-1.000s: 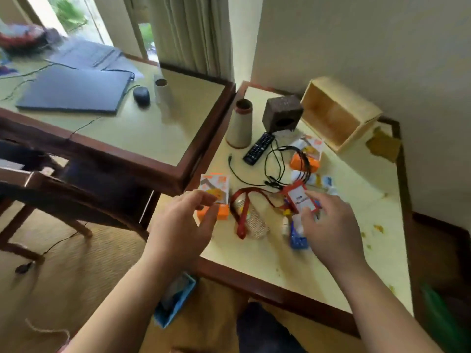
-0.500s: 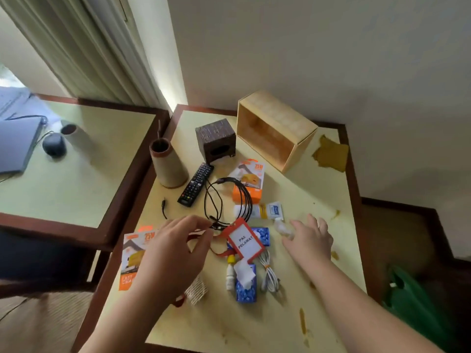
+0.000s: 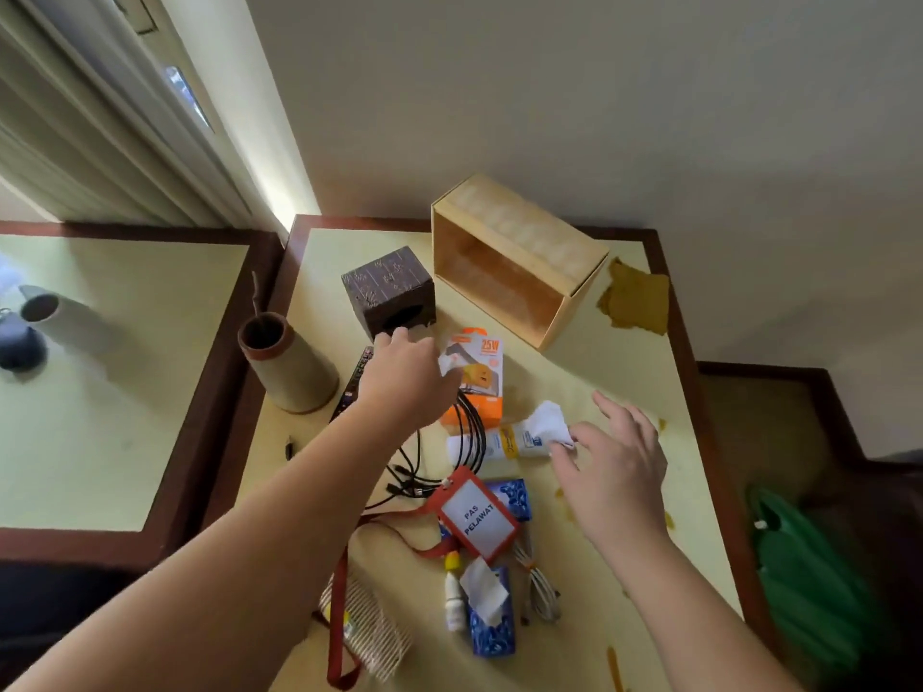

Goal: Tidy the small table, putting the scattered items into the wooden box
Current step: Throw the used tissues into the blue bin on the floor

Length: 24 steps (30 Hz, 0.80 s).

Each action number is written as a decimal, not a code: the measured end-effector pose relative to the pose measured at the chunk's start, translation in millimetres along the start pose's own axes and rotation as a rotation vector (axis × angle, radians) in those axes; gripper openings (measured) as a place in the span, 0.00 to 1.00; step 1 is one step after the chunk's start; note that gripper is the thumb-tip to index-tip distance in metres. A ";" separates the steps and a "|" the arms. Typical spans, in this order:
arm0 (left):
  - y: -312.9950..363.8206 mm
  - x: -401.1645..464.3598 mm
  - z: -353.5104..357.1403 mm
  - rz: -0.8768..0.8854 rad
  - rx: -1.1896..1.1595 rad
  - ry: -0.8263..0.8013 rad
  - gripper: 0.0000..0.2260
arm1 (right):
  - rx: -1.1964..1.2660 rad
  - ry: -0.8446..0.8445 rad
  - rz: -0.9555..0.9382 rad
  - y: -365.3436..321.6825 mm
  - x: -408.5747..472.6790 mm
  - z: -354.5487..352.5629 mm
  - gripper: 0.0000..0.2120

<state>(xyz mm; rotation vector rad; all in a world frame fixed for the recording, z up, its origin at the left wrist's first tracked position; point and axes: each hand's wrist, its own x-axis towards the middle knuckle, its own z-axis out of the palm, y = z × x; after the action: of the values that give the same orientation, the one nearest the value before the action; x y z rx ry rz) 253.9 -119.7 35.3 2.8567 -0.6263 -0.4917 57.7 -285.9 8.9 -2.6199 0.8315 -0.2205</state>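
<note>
Meanwhile the left hand (image 3: 407, 372) reached forward, palm down, gripping nothing, its fingertips touching the dark cube (image 3: 388, 292) and covering part of the remote (image 3: 355, 387). The right hand (image 3: 612, 464) hovered open with fingers spread, touching a crumpled tissue (image 3: 547, 422) beside the white tube (image 3: 492, 444). Beyond both hands the wooden box (image 3: 517, 259) lay on its side, its opening facing them. Nearer, between the forearms, lay a red badge holder (image 3: 477, 514).
</note>
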 end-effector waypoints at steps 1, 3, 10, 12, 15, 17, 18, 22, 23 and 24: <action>1.9 12.3 5.8 -0.016 0.048 -0.039 0.25 | 0.006 0.012 0.002 -2.2 0.0 -2.8 0.02; 5.3 28.8 15.6 -0.043 0.104 -0.123 0.28 | 0.023 0.032 0.023 -3.1 -1.0 -7.3 0.02; 8.3 43.2 37.6 -0.092 0.034 -0.188 0.20 | 0.052 0.037 0.030 4.2 -12.0 -6.0 0.04; 5.5 40.8 40.6 -0.092 -0.026 -0.075 0.13 | 0.063 0.030 0.018 4.2 -11.1 -3.0 0.04; -2.7 36.2 43.9 -0.065 -0.064 0.067 0.12 | 0.080 0.025 -0.004 2.2 -6.0 2.2 0.04; -8.4 29.4 42.9 -0.068 -0.150 0.150 0.12 | 0.105 0.014 -0.025 -2.8 -1.9 3.5 0.03; -10.7 23.1 39.8 -0.062 -0.196 0.202 0.12 | 0.126 -0.002 -0.045 -6.4 0.2 3.2 0.03; -17.0 -26.2 21.2 0.012 -0.353 0.398 0.09 | 0.207 -0.233 -0.298 -16.5 -1.6 4.7 0.04; -18.7 -43.0 17.8 0.025 -0.361 0.444 0.08 | 0.194 -0.327 -0.388 -16.6 -7.6 6.6 0.05; -20.6 -60.6 15.8 0.039 -0.347 0.483 0.07 | 0.170 -0.423 -0.468 -16.9 -15.1 7.6 0.06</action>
<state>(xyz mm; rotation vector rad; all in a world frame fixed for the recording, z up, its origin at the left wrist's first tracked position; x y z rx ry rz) 204.1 -76.5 32.6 2.4866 -0.4522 0.0956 56.2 -262.0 8.3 -2.5235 0.0519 0.1350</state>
